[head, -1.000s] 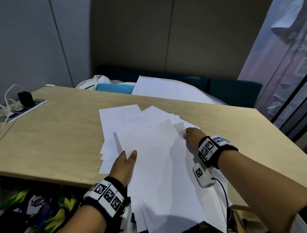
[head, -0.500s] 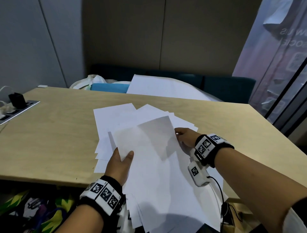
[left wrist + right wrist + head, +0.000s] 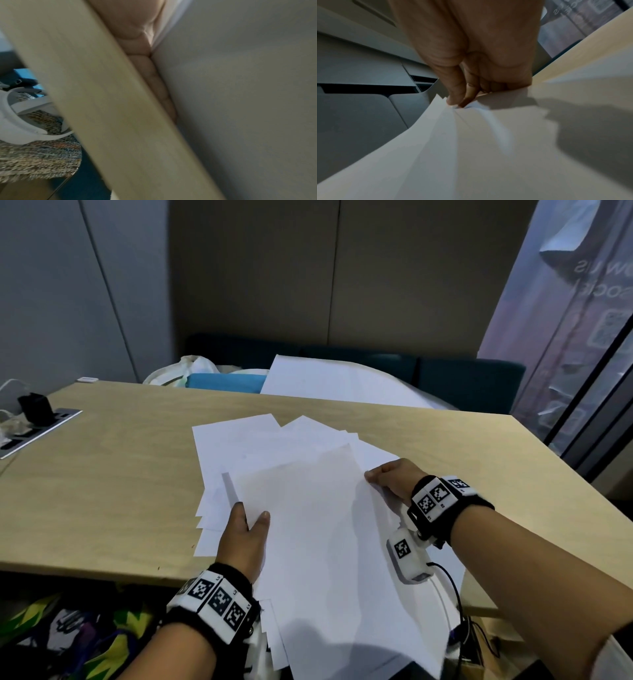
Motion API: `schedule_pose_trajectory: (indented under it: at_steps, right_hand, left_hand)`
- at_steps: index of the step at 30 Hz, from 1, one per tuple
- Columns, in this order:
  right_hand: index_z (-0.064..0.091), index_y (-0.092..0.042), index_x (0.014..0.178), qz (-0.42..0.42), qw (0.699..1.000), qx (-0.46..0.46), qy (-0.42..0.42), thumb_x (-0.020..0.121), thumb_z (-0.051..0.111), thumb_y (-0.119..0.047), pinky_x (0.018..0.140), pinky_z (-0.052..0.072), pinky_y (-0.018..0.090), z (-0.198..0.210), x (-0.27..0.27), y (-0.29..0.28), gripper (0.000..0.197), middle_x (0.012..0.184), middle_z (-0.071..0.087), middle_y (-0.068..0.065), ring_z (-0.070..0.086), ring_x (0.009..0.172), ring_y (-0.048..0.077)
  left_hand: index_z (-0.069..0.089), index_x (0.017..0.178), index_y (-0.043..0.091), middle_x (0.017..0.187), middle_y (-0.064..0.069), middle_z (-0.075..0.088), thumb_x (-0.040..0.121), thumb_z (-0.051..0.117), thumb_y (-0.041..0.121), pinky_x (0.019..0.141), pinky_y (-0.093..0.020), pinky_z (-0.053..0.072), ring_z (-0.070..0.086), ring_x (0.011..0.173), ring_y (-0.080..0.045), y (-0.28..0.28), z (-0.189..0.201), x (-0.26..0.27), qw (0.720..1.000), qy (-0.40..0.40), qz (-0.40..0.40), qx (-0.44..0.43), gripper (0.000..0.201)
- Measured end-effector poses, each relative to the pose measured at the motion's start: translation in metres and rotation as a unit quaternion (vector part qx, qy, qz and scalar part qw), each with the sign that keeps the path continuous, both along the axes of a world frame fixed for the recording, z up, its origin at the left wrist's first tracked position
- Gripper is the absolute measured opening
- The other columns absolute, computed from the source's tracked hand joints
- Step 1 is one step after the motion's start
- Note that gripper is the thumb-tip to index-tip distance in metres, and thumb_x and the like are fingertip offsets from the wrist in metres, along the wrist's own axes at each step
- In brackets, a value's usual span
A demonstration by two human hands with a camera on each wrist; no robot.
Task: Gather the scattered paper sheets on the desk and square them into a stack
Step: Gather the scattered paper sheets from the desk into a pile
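Several white paper sheets lie fanned over the middle of the wooden desk, overhanging its near edge. The top sheets are lifted off the ones below. My left hand grips their left edge, thumb on top and fingers underneath. In the left wrist view the fingers lie between the desk edge and the paper. My right hand pinches the right edge of the sheets. The right wrist view shows thumb and fingertips closed on the paper.
A power strip with a black plug sits at the desk's left edge. Beyond the far edge are a large white sheet, a blue item and a white bag on a dark bench. A patterned bag lies below the desk.
The lifted top sheets have settled lower and flatter over the pile. My right hand has shifted slightly along the right edge; the left hand keeps its grip.
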State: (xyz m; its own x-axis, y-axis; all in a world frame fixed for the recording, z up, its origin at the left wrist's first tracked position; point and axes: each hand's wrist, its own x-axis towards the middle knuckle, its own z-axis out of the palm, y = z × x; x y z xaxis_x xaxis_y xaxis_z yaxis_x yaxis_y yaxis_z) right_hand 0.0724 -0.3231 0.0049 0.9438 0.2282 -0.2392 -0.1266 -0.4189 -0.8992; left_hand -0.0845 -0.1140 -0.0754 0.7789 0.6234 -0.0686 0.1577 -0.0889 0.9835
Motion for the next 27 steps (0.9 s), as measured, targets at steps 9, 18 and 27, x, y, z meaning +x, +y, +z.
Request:
schedule_pose_trajectory:
  at_steps: [9, 18, 27]
  right_hand:
    - [0.072, -0.003, 0.091, 0.018, 0.994, -0.032, 0.102, 0.074, 0.077, -0.010, 0.061, 0.036, 0.031, -0.018, -0.004, -0.011, 0.019, 0.086, 0.056, 0.015, 0.047, 0.078, 0.026]
    - [0.062, -0.005, 0.099, -0.055, 0.995, -0.049, 0.067, 0.085, 0.055, 0.015, 0.053, 0.050, 0.020, -0.027, -0.020, 0.007, 0.026, 0.071, 0.057, 0.009, 0.056, 0.062, 0.021]
    - [0.051, -0.005, 0.126, -0.011, 0.998, -0.057, 0.008, 0.092, 0.043, 0.012, 0.038, 0.044, 0.010, -0.018, -0.009, 0.019, 0.039, 0.103, 0.059, 0.018, 0.058, 0.046, 0.007]
  left_hand:
    - [0.046, 0.114, 0.013, 0.113, -0.004, 0.060, 0.097, 0.047, 0.022, 0.091, -0.030, 0.037, 0.055, 0.107, -0.027, -0.002, 0.002, 0.003, 0.999, 0.003, 0.034, -0.019, 0.019]
    - [0.015, 0.149, 0.020, 0.129, 0.010, 0.030, 0.090, 0.062, 0.014, 0.097, -0.025, 0.030, 0.035, 0.114, -0.006, -0.009, 0.005, -0.001, 0.993, -0.039, 0.013, -0.112, 0.075]
    - [0.044, 0.128, 0.017, 0.115, -0.001, 0.062, 0.081, 0.068, 0.003, 0.092, -0.035, 0.049, 0.061, 0.105, -0.022, -0.003, 0.002, 0.000, 0.998, 0.000, -0.040, -0.043, 0.055]
